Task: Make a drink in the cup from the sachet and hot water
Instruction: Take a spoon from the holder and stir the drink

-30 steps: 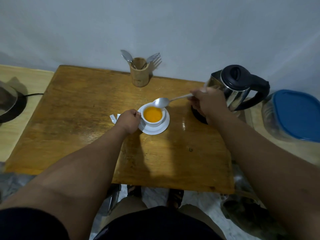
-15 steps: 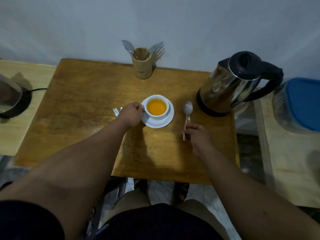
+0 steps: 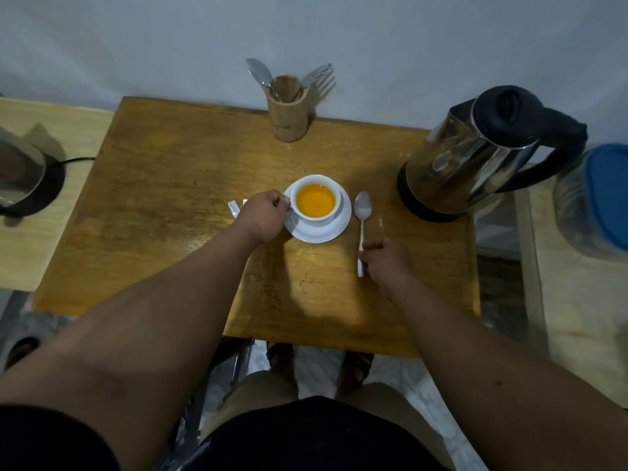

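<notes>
The cup [image 3: 316,200] of orange drink sits on its saucer [image 3: 334,229] mid-surface. Your left hand [image 3: 265,217] is closed at its handle side. The spoon [image 3: 361,226] lies just right, bowl toward the far edge, handle pinched in your right hand [image 3: 385,258].

A worn, honey-brown rectangular wooden surface [image 3: 170,205] stands with its far edge against a plain pale grey-blue wall [image 3: 373,39]. Left of that brown surface sits a lighter, pale wood top [image 3: 51,243], its far edge also at the wall. Right of the brown surface is another pale wood top [image 3: 577,321], set apart by a dark gap. Below the brown surface's near edge shows a light marbled floor [image 3: 319,362]. The light is dim, with a soft glare on the brown wood's varnish.
</notes>
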